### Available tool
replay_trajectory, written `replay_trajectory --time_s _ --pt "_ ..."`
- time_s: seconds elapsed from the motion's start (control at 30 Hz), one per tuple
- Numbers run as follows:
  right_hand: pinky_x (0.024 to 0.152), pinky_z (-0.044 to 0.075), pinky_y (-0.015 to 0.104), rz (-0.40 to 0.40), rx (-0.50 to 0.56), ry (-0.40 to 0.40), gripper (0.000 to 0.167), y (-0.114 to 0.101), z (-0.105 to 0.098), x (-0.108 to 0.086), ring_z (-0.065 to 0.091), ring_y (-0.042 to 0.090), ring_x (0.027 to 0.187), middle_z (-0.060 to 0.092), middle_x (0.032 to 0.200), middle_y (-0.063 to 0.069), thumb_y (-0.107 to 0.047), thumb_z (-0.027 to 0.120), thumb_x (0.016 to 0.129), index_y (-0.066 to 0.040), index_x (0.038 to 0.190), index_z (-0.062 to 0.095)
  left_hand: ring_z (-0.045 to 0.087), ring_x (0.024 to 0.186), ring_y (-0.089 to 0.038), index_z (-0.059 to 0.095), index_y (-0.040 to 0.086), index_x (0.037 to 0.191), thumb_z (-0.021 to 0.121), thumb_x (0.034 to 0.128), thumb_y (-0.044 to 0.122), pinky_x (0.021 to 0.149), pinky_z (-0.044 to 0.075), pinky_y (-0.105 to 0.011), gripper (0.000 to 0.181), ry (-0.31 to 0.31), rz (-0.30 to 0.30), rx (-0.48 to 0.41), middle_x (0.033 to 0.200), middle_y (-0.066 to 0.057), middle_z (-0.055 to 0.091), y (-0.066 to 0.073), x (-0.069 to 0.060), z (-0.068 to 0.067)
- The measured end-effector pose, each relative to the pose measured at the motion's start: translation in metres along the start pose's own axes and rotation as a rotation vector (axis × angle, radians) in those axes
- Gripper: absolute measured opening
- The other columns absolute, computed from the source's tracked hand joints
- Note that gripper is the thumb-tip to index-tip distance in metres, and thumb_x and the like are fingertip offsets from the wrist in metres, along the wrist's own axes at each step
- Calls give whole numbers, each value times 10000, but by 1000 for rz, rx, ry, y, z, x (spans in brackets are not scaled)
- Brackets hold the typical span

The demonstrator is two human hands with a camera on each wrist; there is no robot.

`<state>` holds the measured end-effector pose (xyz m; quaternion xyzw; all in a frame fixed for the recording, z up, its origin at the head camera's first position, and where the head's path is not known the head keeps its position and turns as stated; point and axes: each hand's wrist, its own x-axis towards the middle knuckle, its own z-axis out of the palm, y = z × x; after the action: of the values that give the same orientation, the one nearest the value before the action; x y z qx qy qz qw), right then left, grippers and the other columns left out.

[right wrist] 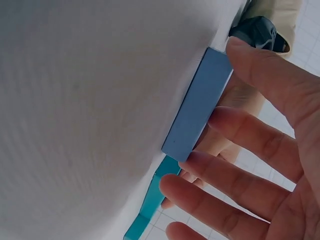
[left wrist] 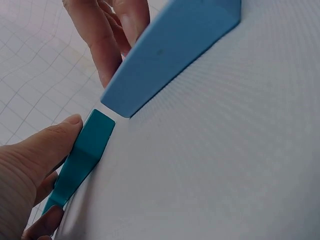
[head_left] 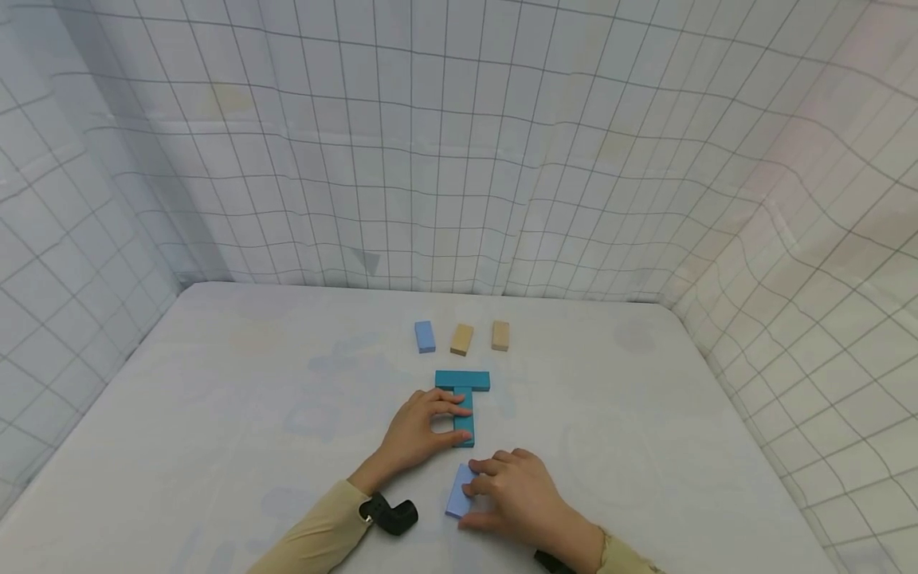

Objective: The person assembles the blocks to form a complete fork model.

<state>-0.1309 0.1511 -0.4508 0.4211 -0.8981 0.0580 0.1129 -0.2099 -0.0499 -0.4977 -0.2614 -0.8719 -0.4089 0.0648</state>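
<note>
Two teal blocks form a T in the head view: a crossbar block [head_left: 462, 379] and a stem block [head_left: 464, 441] below it. My left hand [head_left: 419, 426] holds the stem block from the left, with thumb and fingertips on it. A light blue block [head_left: 457, 498] lies tilted just below the stem's near end. My right hand [head_left: 519, 494] grips this blue block [right wrist: 197, 107] lengthwise, its thumb at the near end and fingers along the far end and side. The left wrist view shows a narrow gap between the blue block [left wrist: 170, 55] and the teal stem block [left wrist: 85, 150].
Behind the T stand a second light blue block [head_left: 425, 337] and two tan blocks, the middle one [head_left: 462, 340] and the right one [head_left: 500, 336]. A white table [head_left: 215, 383] carries everything. Grid-patterned white curtains [head_left: 459, 159] enclose its back and sides.
</note>
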Motion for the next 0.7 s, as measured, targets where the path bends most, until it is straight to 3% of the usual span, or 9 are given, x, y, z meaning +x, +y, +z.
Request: replay_trajectory --time_s 0.4,0.7 --pt "718 514 299 33 120 -67 353 8 -1 2 642 113 902 671 1121 5 -471 757 769 -196 990 770 503 1030 -130 743 250 1048 795 748 403 815 437 -353 341 0 -6 -6 1184 77 611 0 0 0" --pt "744 511 298 28 119 -36 351 10 2 -1 623 115 957 658 1156 -8 -438 762 775 -195 1029 761 511 1028 -148 744 236 1047 789 757 401 813 439 -360 337 6 8 3 1186 62 614 1 -2 1"
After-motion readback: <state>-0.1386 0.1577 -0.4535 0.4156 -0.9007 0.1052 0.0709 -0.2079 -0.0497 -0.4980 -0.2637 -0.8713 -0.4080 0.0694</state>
